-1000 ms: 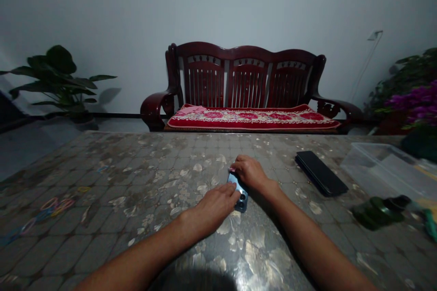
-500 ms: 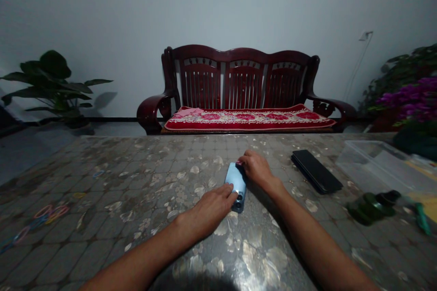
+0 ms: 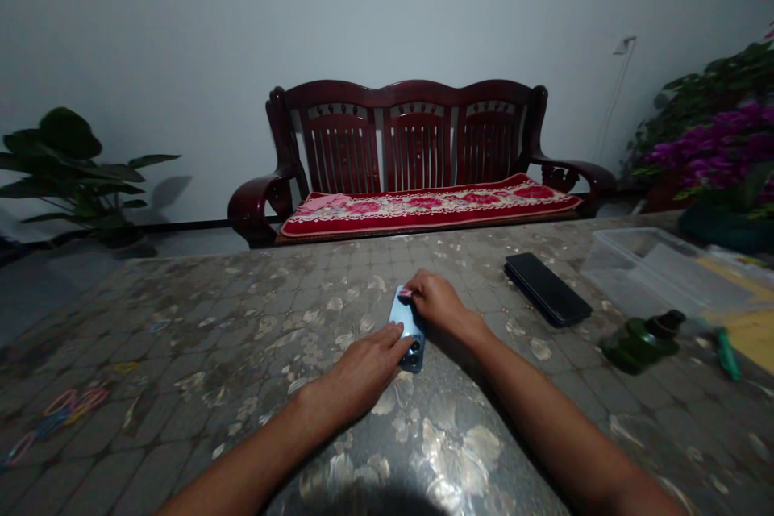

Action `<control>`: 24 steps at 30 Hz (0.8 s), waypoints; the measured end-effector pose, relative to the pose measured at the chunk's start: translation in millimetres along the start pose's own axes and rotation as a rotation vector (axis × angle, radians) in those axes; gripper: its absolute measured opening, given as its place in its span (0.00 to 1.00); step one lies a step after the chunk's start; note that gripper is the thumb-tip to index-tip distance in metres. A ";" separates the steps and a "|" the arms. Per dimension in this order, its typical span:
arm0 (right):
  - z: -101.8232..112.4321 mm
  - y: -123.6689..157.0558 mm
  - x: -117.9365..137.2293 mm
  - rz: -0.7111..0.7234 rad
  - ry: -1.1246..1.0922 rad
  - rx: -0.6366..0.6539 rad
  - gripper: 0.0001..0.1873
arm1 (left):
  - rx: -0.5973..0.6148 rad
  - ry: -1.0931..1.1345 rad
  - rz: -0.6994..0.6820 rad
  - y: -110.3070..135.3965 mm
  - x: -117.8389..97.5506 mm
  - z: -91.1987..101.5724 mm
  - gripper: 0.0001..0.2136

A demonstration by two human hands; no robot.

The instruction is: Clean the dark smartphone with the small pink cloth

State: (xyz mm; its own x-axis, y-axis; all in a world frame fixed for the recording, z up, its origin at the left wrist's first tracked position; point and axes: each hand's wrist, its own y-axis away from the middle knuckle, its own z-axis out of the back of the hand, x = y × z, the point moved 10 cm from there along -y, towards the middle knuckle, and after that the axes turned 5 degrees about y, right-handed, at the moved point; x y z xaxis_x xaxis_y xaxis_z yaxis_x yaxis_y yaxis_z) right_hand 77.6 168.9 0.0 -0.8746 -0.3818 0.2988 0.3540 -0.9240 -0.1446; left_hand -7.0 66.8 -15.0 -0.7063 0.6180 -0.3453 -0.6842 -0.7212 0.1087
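A light blue smartphone (image 3: 402, 316) lies back up on the table, its round camera lenses at the near end. My left hand (image 3: 370, 363) rests on it from the left, fingers stretched out over its back beside the lenses. At the far end, my right hand (image 3: 440, 302) is closed in a pinch over the phone's right edge. A bit of something small and pinkish shows at those fingertips, too small to name. The right hand hides part of that edge.
To the right lie a black phone-like slab (image 3: 547, 289), a green bottle (image 3: 638, 345), a clear plastic box (image 3: 629, 246) and a green tool (image 3: 727, 355). Coloured loops (image 3: 76, 405) lie at left. A wooden bench (image 3: 417, 145) stands behind the table (image 3: 242, 339).
The view has turned slightly right, so everything sits further left in the picture. Both hands keep nearly the same places on the phone.
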 end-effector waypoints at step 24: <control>2.5 -0.8 -23.0 -0.134 0.021 -0.029 0.14 | -0.076 -0.256 0.349 -28.3 -17.0 -6.4 0.15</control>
State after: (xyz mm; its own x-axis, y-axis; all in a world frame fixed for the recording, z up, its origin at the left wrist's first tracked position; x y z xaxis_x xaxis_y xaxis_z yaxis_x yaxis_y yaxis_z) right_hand 98.3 178.4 -4.3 -0.9202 -0.2543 0.2977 0.2242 -0.9656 -0.1317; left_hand 25.5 74.7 -18.2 -0.9218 0.3835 -0.0571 -0.3875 -0.9158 0.1053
